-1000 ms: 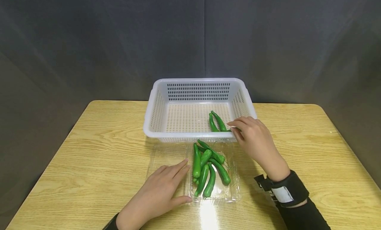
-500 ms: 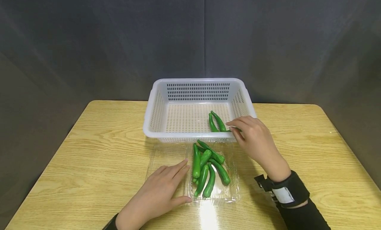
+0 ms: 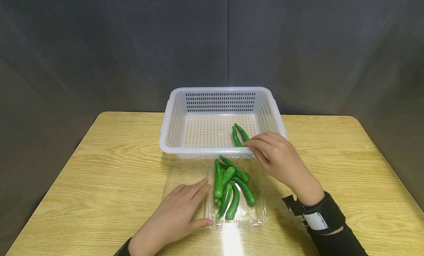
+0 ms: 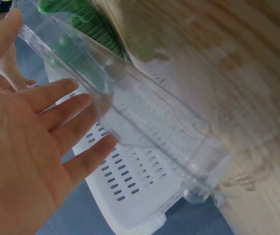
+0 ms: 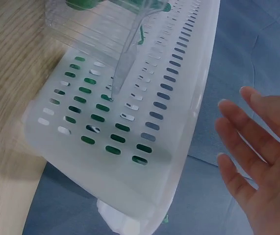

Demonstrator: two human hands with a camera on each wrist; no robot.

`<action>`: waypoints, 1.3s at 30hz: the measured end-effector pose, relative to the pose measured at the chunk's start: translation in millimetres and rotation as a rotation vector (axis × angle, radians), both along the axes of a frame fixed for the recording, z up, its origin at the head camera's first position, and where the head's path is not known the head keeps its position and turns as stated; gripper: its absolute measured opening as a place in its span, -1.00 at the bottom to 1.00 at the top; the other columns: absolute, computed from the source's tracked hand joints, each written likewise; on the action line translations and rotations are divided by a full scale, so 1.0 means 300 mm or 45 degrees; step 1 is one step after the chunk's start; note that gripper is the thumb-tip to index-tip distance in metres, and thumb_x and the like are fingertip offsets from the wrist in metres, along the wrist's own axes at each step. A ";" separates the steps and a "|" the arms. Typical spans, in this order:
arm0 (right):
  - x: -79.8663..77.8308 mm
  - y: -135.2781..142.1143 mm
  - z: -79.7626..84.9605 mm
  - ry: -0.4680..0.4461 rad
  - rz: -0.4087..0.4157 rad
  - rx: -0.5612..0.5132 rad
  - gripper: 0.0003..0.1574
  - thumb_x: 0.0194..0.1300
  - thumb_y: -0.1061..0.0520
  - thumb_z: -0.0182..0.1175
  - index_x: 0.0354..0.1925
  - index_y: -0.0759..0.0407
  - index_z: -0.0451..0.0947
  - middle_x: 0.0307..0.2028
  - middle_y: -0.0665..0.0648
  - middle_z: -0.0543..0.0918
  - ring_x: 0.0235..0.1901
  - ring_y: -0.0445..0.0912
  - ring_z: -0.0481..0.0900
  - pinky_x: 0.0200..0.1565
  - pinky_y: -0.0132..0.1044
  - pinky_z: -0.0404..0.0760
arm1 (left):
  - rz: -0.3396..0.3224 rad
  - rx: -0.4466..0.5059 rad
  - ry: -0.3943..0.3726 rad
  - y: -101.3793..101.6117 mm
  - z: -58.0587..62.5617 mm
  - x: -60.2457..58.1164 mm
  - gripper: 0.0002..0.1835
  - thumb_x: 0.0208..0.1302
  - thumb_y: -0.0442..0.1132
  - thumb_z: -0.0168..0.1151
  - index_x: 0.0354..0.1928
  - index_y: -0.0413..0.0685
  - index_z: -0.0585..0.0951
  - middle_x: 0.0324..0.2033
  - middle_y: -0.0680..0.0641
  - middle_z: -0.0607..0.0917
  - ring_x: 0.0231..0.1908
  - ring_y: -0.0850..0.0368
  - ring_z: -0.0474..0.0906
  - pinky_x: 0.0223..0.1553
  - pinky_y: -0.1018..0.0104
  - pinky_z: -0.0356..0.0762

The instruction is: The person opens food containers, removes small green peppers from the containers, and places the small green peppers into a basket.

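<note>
from where i stand, the person's left hand [image 3: 175,211] lies over the flat half [image 3: 187,171] of a clear, see-through plastic clamshell box, its fingers outstretched and the thumb set apart from them. the fingertips touch the fold between the two halves; the hand is well open and grips nothing. in the left wrist view, the fingers rest against the clear plastic edge, palm bare.

the other half of the box, a shallow clear tray [image 3: 259,214], holds a loose heap of slim, glossy green peppers [image 3: 228,175], some crossing over others, a few lying side by side toward the near edge.

just behind the box stands a white rectangular plastic basket [image 3: 205,150] with slotted walls and a rounded rim. two more slender green peppers [image 3: 236,137] lean together inside it, toward the front right, their lower ends hidden by the front wall. through the slots, the right wrist view shows patches of green.

the right hand [image 3: 281,156] hangs over the basket's front right corner, fingertips close to those two peppers. its fingers are loosely bent, with gaps between them in the right wrist view, and it has hold of nothing. a black strap [image 3: 328,208] with a white patch circles that wrist.

everything stands on a pale wood-grain table [image 3: 99,182], with dark grey cloth [image 3: 132,57] behind.
</note>
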State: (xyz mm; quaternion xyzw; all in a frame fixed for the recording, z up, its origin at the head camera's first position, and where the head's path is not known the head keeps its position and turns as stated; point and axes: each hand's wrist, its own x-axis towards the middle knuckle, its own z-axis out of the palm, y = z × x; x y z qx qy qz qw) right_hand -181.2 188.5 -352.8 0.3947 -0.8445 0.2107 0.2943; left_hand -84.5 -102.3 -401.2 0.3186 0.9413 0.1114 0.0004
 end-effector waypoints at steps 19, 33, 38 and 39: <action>0.032 -0.027 -0.004 -0.173 0.064 0.198 -0.71 0.01 0.29 0.51 -0.23 0.15 0.72 -0.29 0.00 0.73 -0.25 -0.07 0.68 -0.13 -0.15 0.66 | -0.001 0.000 0.013 -0.001 -0.001 0.000 -0.08 0.24 0.36 0.18 0.45 -0.11 0.32 0.45 -0.06 0.28 0.33 0.02 0.34 0.34 0.00 0.27; 0.067 -0.051 -0.004 -0.472 -0.012 0.371 -0.69 0.06 0.27 0.49 -0.17 0.18 0.70 -0.24 0.05 0.73 -0.21 -0.06 0.69 -0.12 -0.15 0.67 | -0.001 0.008 0.009 -0.001 -0.003 0.000 -0.08 0.23 0.36 0.18 0.46 -0.10 0.31 0.46 -0.06 0.28 0.31 0.02 0.36 0.33 -0.01 0.29; 0.074 -0.053 -0.013 -0.511 -0.002 0.395 -0.63 0.02 0.29 0.50 -0.14 0.18 0.69 -0.21 0.06 0.73 -0.22 -0.04 0.70 -0.15 -0.16 0.68 | -0.006 0.010 0.016 -0.001 -0.003 0.000 -0.08 0.23 0.36 0.18 0.45 -0.10 0.32 0.45 -0.06 0.28 0.32 0.02 0.36 0.34 -0.01 0.28; 0.074 -0.054 -0.016 -0.512 -0.001 0.400 -0.63 0.01 0.29 0.51 -0.14 0.18 0.69 -0.21 0.06 0.73 -0.22 -0.04 0.70 -0.16 -0.16 0.68 | -0.007 0.012 0.018 -0.001 -0.003 0.000 -0.08 0.23 0.36 0.18 0.45 -0.10 0.32 0.45 -0.06 0.28 0.32 0.02 0.36 0.34 -0.01 0.28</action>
